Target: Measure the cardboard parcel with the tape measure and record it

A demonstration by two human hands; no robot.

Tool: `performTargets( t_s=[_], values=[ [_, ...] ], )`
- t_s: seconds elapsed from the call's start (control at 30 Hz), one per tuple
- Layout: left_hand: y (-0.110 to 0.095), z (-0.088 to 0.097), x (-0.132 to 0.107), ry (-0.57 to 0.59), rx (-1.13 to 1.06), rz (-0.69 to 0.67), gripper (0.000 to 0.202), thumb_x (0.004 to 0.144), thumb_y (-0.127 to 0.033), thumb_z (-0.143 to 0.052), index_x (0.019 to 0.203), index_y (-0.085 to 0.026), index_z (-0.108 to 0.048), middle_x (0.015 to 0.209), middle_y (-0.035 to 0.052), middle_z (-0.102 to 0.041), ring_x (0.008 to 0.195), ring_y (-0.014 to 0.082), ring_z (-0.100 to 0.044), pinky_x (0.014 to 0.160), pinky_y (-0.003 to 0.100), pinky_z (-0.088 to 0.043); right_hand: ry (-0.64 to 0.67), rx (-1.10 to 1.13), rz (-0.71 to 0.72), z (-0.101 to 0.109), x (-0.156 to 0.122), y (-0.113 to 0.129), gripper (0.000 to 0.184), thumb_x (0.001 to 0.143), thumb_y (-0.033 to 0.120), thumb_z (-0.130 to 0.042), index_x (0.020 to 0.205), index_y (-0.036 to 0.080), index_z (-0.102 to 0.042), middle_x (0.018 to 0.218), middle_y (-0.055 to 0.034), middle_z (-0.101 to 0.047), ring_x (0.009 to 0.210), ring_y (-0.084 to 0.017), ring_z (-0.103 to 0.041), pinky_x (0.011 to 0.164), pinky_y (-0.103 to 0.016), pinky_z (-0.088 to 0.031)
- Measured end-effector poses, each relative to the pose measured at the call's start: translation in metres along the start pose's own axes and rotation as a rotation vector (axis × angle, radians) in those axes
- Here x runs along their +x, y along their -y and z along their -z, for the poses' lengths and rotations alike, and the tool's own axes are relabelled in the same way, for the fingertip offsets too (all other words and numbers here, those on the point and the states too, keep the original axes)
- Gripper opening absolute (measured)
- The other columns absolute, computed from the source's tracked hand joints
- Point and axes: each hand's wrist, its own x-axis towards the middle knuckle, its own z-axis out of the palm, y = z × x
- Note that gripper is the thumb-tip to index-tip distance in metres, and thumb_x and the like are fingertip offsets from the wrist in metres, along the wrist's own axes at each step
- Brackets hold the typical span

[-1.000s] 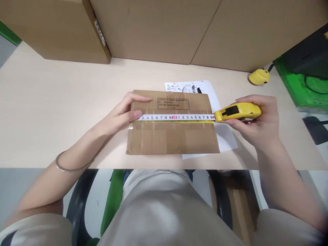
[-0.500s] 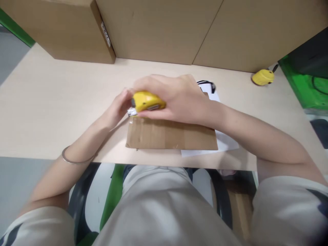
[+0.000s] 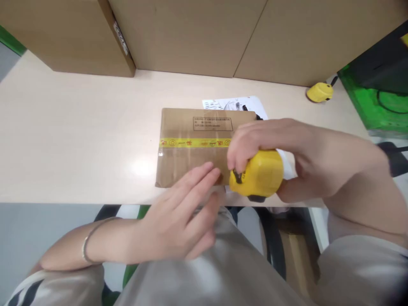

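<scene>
A yellow tape measure (image 3: 264, 172) with black parts is gripped in my right hand (image 3: 306, 153), over the right end of a flat cardboard box (image 3: 178, 121). Its blade cannot be made out. A strip of yellow packing tape (image 3: 194, 143) with red print runs along the middle of the box, and a printed label frame (image 3: 213, 124) shows above it. My left hand (image 3: 181, 216) is open, its fingers stretched towards the box's near edge, the tips over its front. Part of the right end of the box is hidden behind my right hand.
A white paper (image 3: 255, 103) with drawings lies partly under the box, a black cord beside it. A second yellow object (image 3: 319, 92), much like the tape measure, stands at the back right. Large cardboard boxes (image 3: 185, 38) line the back of the table (image 3: 79, 140).
My right hand has moved right and nearer with the tape measure, from the box's left end to its right end. My left hand has come off the left end towards the near edge.
</scene>
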Motion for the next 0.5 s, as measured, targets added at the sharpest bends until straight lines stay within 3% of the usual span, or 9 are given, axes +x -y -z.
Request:
performTargets(
  t_s=[0.13,0.23,0.33,0.4,0.5],
  values=[
    [0.002,-0.024,-0.004,-0.045,-0.018,0.01,0.029,0.082,-0.024,-0.058,0.108,-0.013,-0.06,0.124,0.0266,-0.073,0.131,0.0386,-0.067,0.102,0.052,-0.064,0.023,-0.05,0.061,-0.01,0.004,-0.009,0.014,0.085,0.025,-0.067,0.096,0.026,-0.059,0.096,-0.0005,-0.072,0.086,-0.017,-0.065,0.077,-0.033,-0.053],
    [0.007,-0.026,-0.004,-0.039,0.035,-0.039,0.036,0.085,-0.03,-0.057,0.117,-0.014,-0.065,0.124,0.022,-0.073,0.13,0.0369,-0.067,0.103,0.05,-0.062,0.015,-0.053,0.05,-0.006,0.008,-0.016,0.021,0.078,0.018,-0.064,0.097,0.027,-0.061,0.095,0.0009,-0.072,0.085,-0.017,-0.065,0.079,-0.034,-0.053],
    [0.004,-0.023,-0.001,0.012,0.116,-0.036,0.048,0.089,-0.032,-0.057,0.133,-0.018,-0.067,0.122,0.0167,-0.075,0.126,0.0343,-0.069,0.104,0.047,-0.06,-0.031,0.027,-0.031,0.008,0.016,-0.029,0.037,0.071,0.011,-0.062,0.106,0.026,-0.06,0.103,0.0,-0.071,0.092,-0.018,-0.068,0.078,-0.034,-0.057],
    [0.002,-0.023,0.001,0.024,0.164,-0.024,0.049,0.09,-0.034,-0.058,0.135,-0.018,-0.068,0.118,0.0147,-0.076,0.121,0.033,-0.07,0.103,0.045,-0.06,-0.067,0.145,-0.074,0.022,0.026,-0.047,0.038,0.073,0.011,-0.065,0.107,0.026,-0.06,0.11,0.0001,-0.071,0.101,-0.018,-0.07,0.083,-0.033,-0.059],
    [0.0,-0.024,0.001,0.009,0.208,-0.029,0.045,0.092,-0.036,-0.059,0.132,-0.019,-0.07,0.116,0.0122,-0.077,0.118,0.0314,-0.071,0.102,0.043,-0.061,-0.127,0.385,-0.071,0.043,0.047,-0.086,0.033,0.074,0.024,-0.078,0.102,0.023,-0.06,0.106,0.0036,-0.072,0.105,-0.015,-0.069,0.087,-0.029,-0.058]
  ],
)
